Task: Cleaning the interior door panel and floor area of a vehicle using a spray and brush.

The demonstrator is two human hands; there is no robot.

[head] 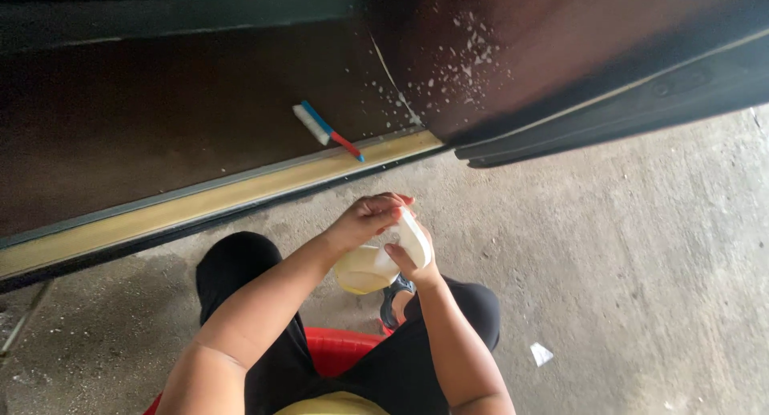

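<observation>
The left hand (370,220) is curled over the top of a pale yellow plastic container (364,269), while the right hand (410,259) grips what looks like its white lid (415,237) beside it; beyond both hands a blue-and-red brush (324,129) rests on the dark sill (184,118)

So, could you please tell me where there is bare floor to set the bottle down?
Bare concrete floor lies right of the right hand, up to the car door. The paper scrap sits lower right. It is crowded below the bottle, by the knees and the red stool.
</observation>
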